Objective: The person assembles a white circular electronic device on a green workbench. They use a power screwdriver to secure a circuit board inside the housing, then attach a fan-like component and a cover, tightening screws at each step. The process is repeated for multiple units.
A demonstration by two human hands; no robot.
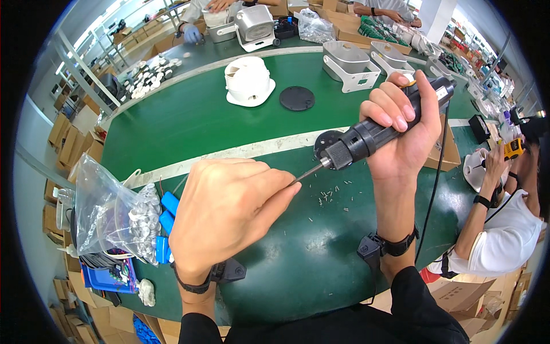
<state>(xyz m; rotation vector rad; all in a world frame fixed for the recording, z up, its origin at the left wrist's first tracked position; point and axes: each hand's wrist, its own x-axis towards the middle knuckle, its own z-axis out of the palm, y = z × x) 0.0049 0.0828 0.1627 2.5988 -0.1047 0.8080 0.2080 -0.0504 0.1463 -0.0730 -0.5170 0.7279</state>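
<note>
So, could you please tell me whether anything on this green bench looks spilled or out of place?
Yes: small silver screws lie scattered loose on the green mat, below the black electric screwdriver in the right hand, rather than in a container.

A factory assembly floor, seen from above a long green table [189,123] with pale stripes running along it like a conveyor line. White plastic housings [248,80] and grey metal brackets [348,64] sit spaced along the far side. Small screws [327,196] lie scattered on the near surface, and a clear bag of small metal parts [123,221] rests at the near left. A corded electric screwdriver [381,127] is in use. Other workers [504,229] sit at the right and far edges, one with a yellow power tool [513,149]. Stacked cardboard boxes [69,143] line the left aisle.
</note>
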